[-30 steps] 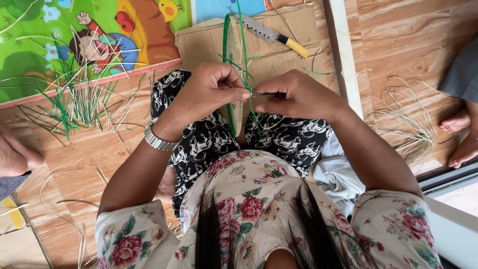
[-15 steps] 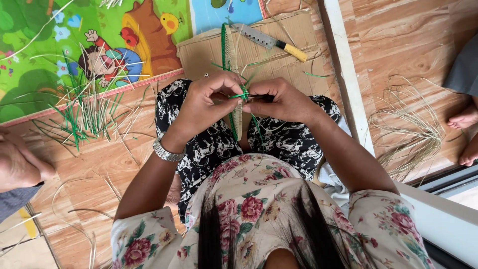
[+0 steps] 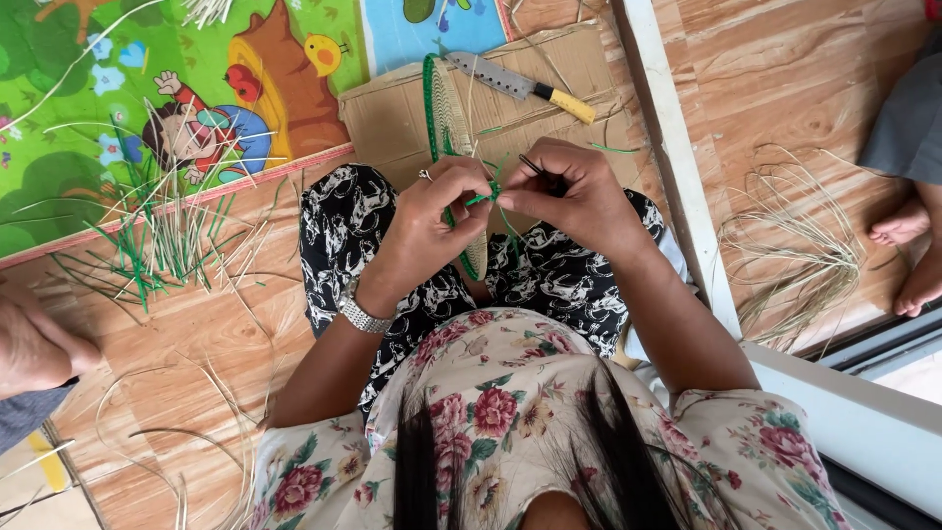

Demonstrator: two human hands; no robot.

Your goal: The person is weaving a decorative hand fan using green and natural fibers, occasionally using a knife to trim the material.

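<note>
Woven disc (image 3: pixel 453 128), a flat straw round with a green-bound rim, stands on edge in my lap, its top leaning out over the cardboard sheet (image 3: pixel 392 98). My left hand (image 3: pixel 432 221) clamps the near rim, fingers closed tight around it, and the tips pinch a green strip (image 3: pixel 478 198). My right hand (image 3: pixel 574 201) meets it from the other side, fingers narrow, pinching that same strip together with a thin dark tool (image 3: pixel 535 165); whether it is a needle or an awl I cannot tell. Green binding runs along the far rim that I can see, so I judge much of the edging laid; the part under my hands is in work, and the lower rim is hidden, so what is left I cannot say. Room is fair: a knife (image 3: pixel 520 86) lies on the cardboard just beyond the disc, blade toward it. A loose pile of green and pale strips (image 3: pixel 162 236) lies on the floor to my left, a coil of pale straw (image 3: pixel 795 245) to my right past a white door frame (image 3: pixel 672 177). Other people's feet (image 3: pixel 908 255) sit at both floor edges, well apart from my hands
</note>
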